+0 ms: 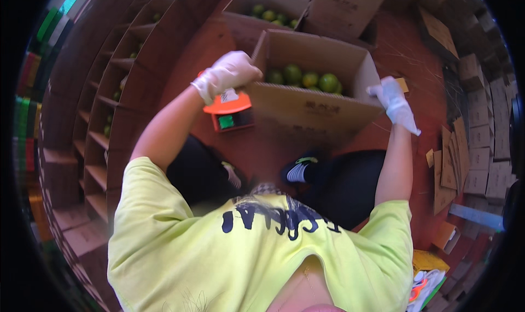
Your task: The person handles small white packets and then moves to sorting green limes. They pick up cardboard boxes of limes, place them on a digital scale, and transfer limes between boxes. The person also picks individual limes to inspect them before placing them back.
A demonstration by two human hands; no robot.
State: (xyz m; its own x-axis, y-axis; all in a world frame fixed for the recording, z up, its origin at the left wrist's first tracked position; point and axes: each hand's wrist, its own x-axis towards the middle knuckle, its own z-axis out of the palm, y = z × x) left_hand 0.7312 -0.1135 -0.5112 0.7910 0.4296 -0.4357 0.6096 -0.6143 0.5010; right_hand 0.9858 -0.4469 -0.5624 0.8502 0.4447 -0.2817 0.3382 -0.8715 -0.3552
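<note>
An open cardboard box (316, 107) stands in front of me, with several green citrus fruits (328, 82) at its bottom. My left hand (233, 68), in a thin pale glove, grips the box's rim at its left corner. At the right corner my right hand (389, 97), gloved as well, is against the box's edge; its fingers are blurred, so its hold is hard to make out. An orange digital scale (229, 111) with a green display sits on the floor beside the box, below my left wrist.
Behind is another open box (266, 21) with green fruits, beside a tall carton (346, 8). Rows of open cartons (98, 140) line the left, some holding fruit. Flattened cardboard (449, 160) and stacked cartons (478, 160) are at right. Orange-handled scissors (417, 289) lie at lower right.
</note>
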